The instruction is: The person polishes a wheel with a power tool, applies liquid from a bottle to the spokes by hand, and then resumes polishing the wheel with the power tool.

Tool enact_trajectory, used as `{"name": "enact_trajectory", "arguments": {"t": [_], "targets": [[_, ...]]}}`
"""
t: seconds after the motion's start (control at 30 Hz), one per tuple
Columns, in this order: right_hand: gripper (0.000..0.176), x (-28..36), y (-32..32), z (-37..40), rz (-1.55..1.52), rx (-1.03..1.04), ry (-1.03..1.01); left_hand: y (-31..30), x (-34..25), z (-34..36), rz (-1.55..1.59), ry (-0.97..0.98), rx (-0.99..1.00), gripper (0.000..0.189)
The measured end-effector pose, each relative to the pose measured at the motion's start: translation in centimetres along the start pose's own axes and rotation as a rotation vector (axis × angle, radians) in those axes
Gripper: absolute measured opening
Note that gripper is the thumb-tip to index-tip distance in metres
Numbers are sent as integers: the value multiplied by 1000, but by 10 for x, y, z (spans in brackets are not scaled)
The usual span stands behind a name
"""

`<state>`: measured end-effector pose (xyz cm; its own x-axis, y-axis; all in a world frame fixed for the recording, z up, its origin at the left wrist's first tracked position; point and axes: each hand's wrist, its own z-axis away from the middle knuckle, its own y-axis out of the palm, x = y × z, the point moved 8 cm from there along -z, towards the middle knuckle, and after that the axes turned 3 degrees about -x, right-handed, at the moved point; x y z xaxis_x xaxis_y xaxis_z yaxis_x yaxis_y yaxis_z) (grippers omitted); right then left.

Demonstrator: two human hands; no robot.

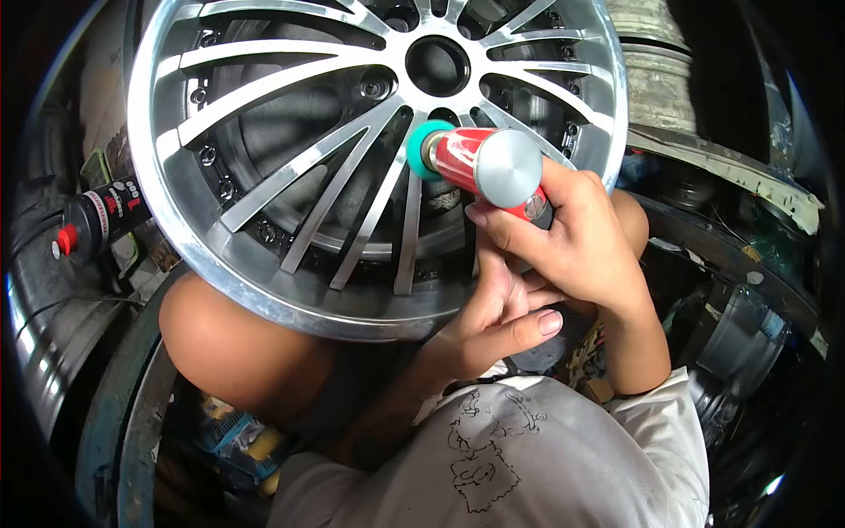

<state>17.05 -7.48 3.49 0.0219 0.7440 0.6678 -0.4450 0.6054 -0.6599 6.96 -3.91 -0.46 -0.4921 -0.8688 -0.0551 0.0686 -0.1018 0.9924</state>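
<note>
A red cordless mini polisher (464,157) with a silver round end cap is gripped in my right hand (572,233). Its small green pad (426,150) overlaps the spokes just below the hub of a polished multi-spoke car wheel rim (326,324). My left hand (503,310) lies under the right one, close below the polisher, palm turned up. Its thumb stretches out to the right, and the other fingers are spread and partly hidden behind my right hand and wrist. The rim rests over my knees, its lower edge toward my body.
A black bottle with a red cap (95,216) stands left of the rim. Metal wheel parts (650,84) are stacked at the upper right. A blue and yellow package (242,437) lies low on the left. Dark metal rails (722,246) run along the right side.
</note>
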Motion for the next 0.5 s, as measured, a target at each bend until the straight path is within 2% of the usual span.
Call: {"name": "enact_trajectory", "arguments": {"t": [0.07,0.1,0.2,0.27,0.37,0.4,0.43,0.5], "targets": [[24,-1,-1,5,-16,-12,31,-1,6,3,37,-77,8,115],[24,-1,5,6,-53,36,-33,-2,9,10,-10,-131,11,114],[32,3,9,26,-5,243,75,2,30,30,-4,-301,160,114],[35,9,12,33,26,228,3,2,32,38,-45,-446,129,118],[35,11,9,29,34,188,-8,5,28,40,-36,-510,57,124],[35,12,7,25,38,167,-19,4,25,35,1,-442,44,124],[35,10,7,22,29,176,27,2,22,32,37,-372,30,124],[36,8,8,18,11,204,117,2,26,37,6,-429,68,124]]}}
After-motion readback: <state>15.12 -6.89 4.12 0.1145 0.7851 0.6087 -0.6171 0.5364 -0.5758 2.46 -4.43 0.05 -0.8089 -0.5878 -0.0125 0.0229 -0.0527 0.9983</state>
